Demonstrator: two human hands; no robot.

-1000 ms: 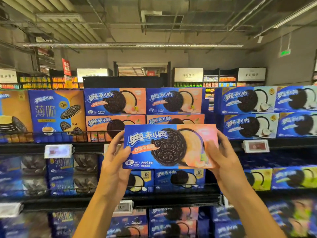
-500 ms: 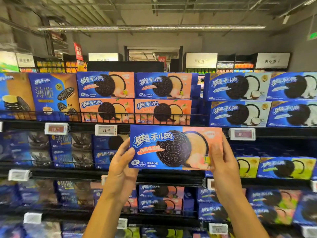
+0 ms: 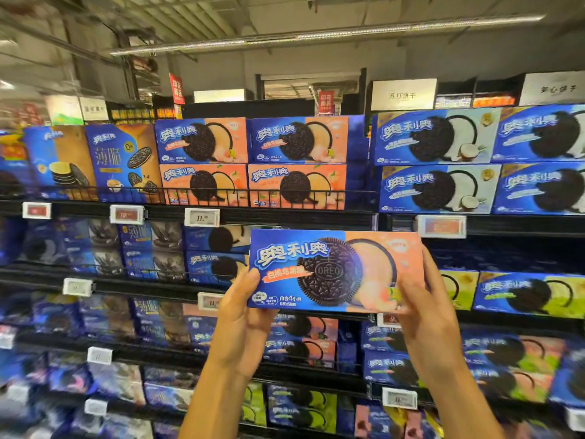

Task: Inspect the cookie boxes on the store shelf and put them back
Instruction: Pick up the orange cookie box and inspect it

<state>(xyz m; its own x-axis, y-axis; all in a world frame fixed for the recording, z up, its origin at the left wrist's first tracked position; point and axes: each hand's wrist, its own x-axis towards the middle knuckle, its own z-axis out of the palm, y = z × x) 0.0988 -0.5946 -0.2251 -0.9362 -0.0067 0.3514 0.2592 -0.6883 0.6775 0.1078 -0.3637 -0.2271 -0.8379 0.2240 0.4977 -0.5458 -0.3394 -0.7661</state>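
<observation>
Shelves (image 3: 285,217): stocked with rows of cookie boxes, price tags along the rails.
Matching stack (image 3: 250,163): four peach boxes on the top shelf, up and left of the held one.
Held box (image 3: 335,270): off the shelf, face toward the person, level.
Left hand (image 3: 243,315): grips the box's lower left end.
Right hand (image 3: 424,312): grips the right end.
Progress: inspection likely underway; returning it remains.

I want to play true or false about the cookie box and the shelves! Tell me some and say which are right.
1. Both hands hold the cookie box. True: left hand, right hand.
2. The box sits on the shelf. False: it is held in front of the shelves.
3. The box shows a dark cookie. True.
4. The box is green. False: blue and peach.
5. The top shelf has white price tags. True.
</observation>
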